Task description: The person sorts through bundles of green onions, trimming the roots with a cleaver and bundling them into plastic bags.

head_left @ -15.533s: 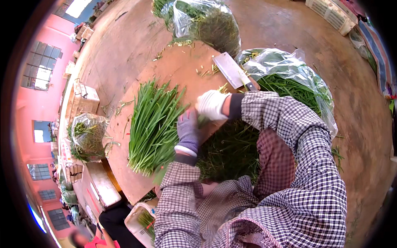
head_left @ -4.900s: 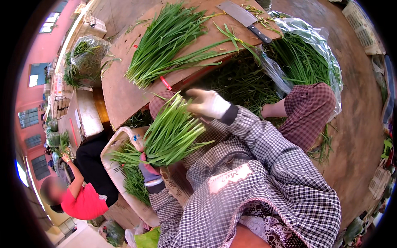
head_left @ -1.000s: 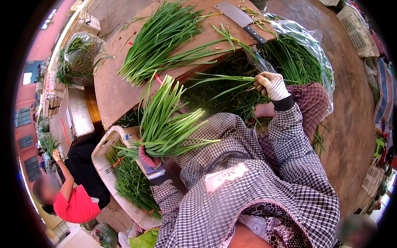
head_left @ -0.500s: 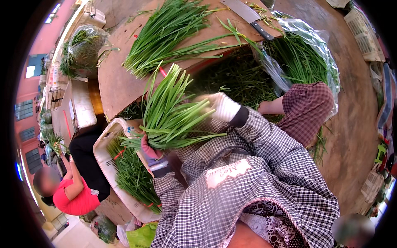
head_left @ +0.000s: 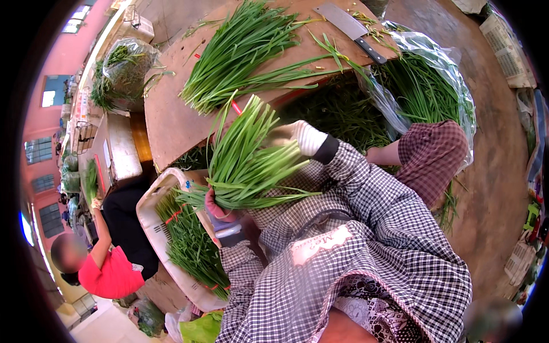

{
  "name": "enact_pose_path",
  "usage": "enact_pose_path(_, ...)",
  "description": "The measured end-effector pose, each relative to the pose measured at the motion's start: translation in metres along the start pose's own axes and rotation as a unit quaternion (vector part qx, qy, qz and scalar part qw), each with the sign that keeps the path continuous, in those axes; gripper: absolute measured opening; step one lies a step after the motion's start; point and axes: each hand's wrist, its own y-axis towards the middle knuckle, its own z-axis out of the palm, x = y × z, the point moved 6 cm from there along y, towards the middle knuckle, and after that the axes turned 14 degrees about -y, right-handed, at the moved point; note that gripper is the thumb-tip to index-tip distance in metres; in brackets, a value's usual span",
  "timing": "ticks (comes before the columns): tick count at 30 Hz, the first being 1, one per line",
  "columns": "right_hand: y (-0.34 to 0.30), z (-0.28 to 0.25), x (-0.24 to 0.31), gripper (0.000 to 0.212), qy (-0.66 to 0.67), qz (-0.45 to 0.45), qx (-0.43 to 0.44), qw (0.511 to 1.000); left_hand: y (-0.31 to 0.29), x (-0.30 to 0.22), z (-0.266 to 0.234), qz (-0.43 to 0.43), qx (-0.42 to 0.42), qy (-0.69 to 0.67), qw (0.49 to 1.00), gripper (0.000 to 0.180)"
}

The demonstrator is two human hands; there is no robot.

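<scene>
Left hand (head_left: pixel 220 208): closed round the leafy end of the green bunch (head_left: pixel 243 166), its fingertips lost behind the blades.
Green bunch: just off the middle of my view toward ten o'clock, cut ends fanned between noon and two.
Right hand (head_left: pixel 307 138): at the bunch's one o'clock; fingers blurred, so I can't tell their spread or any hold.
Crate (head_left: pixel 153 220): at eight o'clock, its near side hidden by the left sleeve (head_left: pixel 239 262).
Bench (head_left: pixel 166 126): toward eleven, far edge cut off.

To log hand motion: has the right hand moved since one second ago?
Yes, leftward: judged against the knife handle on the board, the right hand went from roughly below it to its lower left.
</scene>
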Motion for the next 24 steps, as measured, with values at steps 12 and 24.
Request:
enact_pose_path(12, -0.024, -0.059, 0.011, 0.034, -0.135, 0.151, 0.030, 0.979, -0.020, -0.006, 0.014, 0.018, -0.019, 0.084, 0.996, 0.036)
enact_pose_path(24, 0.001, -0.046, 0.035, 0.019, -0.055, 0.119, -0.041, 0.991, -0.009, -0.006, -0.003, -0.059, -0.009, -0.003, 0.998, 0.035)
